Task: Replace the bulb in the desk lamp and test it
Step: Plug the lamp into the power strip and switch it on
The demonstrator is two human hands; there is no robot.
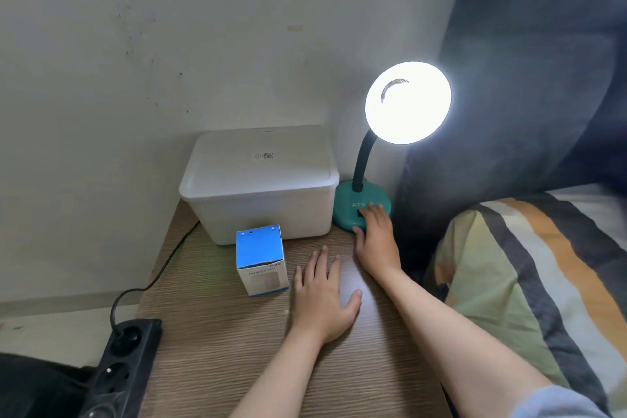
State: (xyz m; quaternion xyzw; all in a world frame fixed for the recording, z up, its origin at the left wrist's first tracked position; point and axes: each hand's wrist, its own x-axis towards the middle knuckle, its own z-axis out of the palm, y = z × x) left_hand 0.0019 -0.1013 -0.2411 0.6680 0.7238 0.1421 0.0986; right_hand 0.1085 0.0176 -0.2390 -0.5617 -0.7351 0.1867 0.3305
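The desk lamp stands at the table's far right corner, with a teal round base [346,210], a dark bent neck [363,156] and a round shade [408,102] that glows bright white, lit. My right hand [376,237] rests on the front of the base, fingertips on its black switch, holding nothing. My left hand [322,295] lies flat on the wooden table [210,349], palm down, fingers spread. A small blue and white box [260,260] stands upright just left of my left hand.
A white lidded plastic tub [258,183] sits against the wall, left of the lamp. A black power strip [125,366] hangs at the table's left edge, with a black cable [163,265] plugged in. A striped pillow [529,282] and dark headboard lie to the right.
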